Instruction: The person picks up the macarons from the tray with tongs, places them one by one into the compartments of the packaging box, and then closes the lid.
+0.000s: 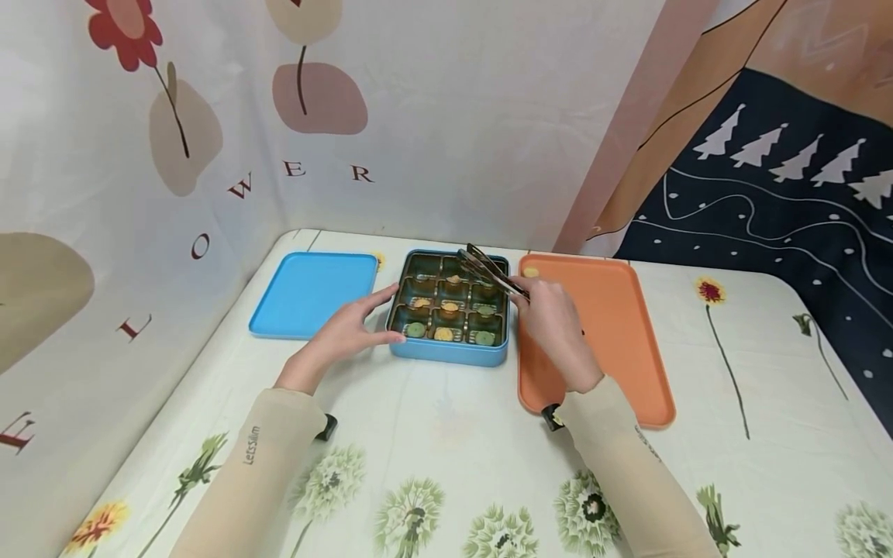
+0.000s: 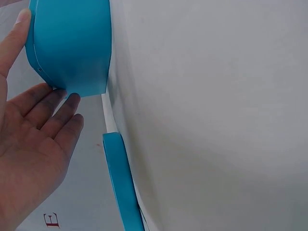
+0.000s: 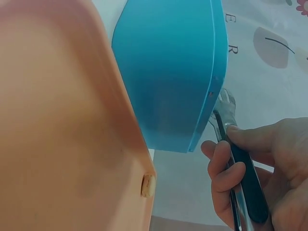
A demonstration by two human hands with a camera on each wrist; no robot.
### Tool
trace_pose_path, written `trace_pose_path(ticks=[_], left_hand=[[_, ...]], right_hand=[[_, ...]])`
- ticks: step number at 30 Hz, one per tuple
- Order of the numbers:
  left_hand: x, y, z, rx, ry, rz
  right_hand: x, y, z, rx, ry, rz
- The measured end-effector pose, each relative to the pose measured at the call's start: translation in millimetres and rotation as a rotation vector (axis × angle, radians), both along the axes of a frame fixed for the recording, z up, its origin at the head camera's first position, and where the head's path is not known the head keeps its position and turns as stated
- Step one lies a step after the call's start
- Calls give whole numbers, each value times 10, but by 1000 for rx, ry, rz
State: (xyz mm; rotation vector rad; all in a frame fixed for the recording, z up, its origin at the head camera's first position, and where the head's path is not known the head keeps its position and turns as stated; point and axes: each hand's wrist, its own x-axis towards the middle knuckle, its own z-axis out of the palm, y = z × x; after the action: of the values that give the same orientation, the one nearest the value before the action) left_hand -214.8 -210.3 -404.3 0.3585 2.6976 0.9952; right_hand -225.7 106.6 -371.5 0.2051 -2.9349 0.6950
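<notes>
A square blue tin (image 1: pixel 446 353) holds a dark divided insert; small round green and yellow-orange cookies (image 1: pixel 443 333) sit in several compartments. My left hand (image 1: pixel 349 329) touches the tin's left side with extended fingers, its thumb at the near-left corner. In the left wrist view those fingers (image 2: pixel 62 113) rest lightly against the blue wall. Metal tongs (image 3: pixel 248 185) with dark handle grips are held in my right hand (image 1: pixel 551 318). Their tips are over the tin's back row; whether anything sits between them I cannot tell.
To the right lies an orange tray (image 1: pixel 614 333), with one pale cookie (image 1: pixel 531 272) at its far-left corner. A blue lid (image 1: pixel 314 294) lies left of the tin. Patterned cloth (image 1: pixel 453 155) hangs behind the table.
</notes>
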Motion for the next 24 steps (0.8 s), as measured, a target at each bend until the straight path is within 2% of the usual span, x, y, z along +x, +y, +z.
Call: trace_pose_path(ticks=[9, 24], left_hand=[[5, 10, 19, -8, -7, 5], [16, 8, 22, 8, -4, -1]], right_hand=[[32, 146, 48, -15, 20, 3], [27, 477, 38, -55, 8, -64]])
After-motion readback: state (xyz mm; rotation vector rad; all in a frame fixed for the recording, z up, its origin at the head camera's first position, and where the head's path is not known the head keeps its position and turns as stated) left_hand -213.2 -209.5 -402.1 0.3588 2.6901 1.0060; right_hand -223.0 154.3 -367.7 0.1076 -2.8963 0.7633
